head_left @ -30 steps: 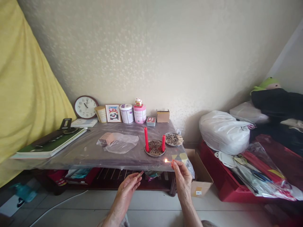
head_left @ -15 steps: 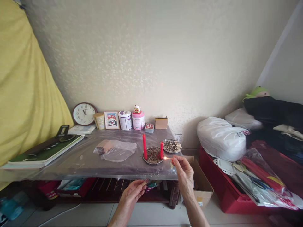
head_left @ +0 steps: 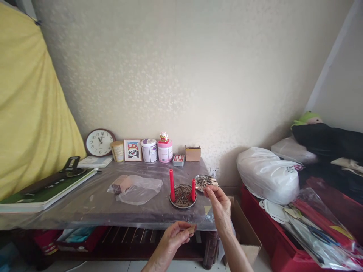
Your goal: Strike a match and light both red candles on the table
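My right hand (head_left: 219, 206) pinches a thin match (head_left: 201, 186) between thumb and fingertips. The match points left, its small bright tip close beside the shorter red candle (head_left: 193, 190). A taller red candle (head_left: 171, 186) stands upright at the left side of the same round metal plate (head_left: 183, 207), whose bed is dark and speckled. Lower down, in front of the table edge, my left hand (head_left: 176, 238) is closed on a small brown matchbox (head_left: 192, 229), partly covered by the fingers. Behind my right hand, a second plate (head_left: 197, 177) holds several matchsticks (head_left: 213, 182).
On the plastic-covered table (head_left: 93, 206) lie a crumpled clear bag (head_left: 144, 189) and a brown block (head_left: 122, 184). A clock (head_left: 100, 142), tins (head_left: 149, 151), a picture frame (head_left: 133, 150) and a small carton (head_left: 193, 153) line the wall. At right stands a red bin (head_left: 255, 215).
The match's glow has shrunk, and its tip has come closer to the shorter candle. My left hand has moved right, bringing the matchbox more into sight. The view has tilted up slightly.
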